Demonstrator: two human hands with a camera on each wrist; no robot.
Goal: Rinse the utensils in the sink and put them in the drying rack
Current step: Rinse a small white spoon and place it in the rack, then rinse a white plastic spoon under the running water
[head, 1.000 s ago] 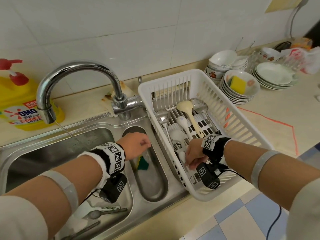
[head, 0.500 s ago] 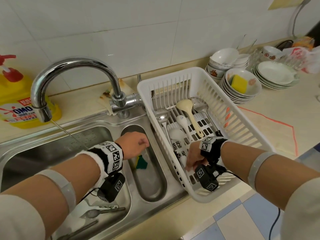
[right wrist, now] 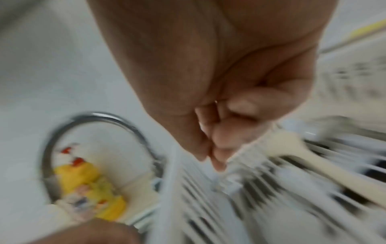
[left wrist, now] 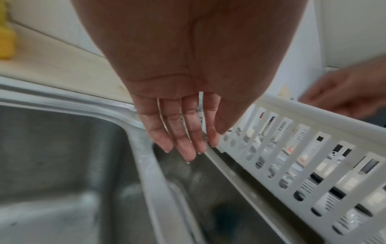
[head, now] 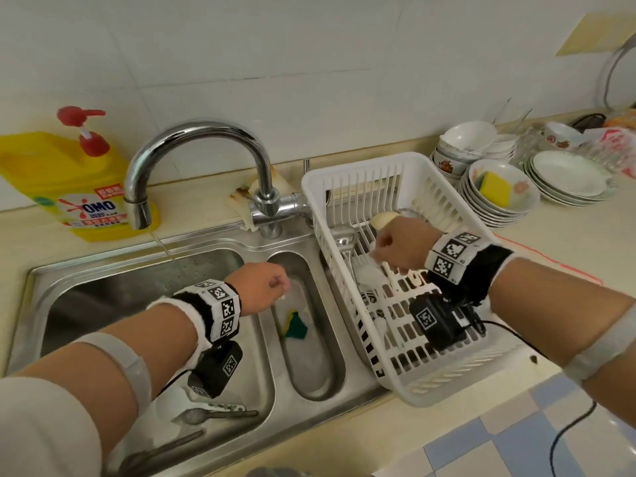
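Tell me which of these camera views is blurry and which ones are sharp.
Right wrist view: heavy motion smear across the drying rack and faucet. Left wrist view: left hand sharp, sink soft. Head view: mostly crisp, wide-angle bending at edges.

The white slotted rack (head: 457,215) sat beside my steel sink (head: 144,270), holding a cream spoon (head: 383,220), a metal ladle (head: 344,239) and white spoons (head: 370,275) flat on its floor, while a metal spoon (head: 206,415) lay in the big basin.
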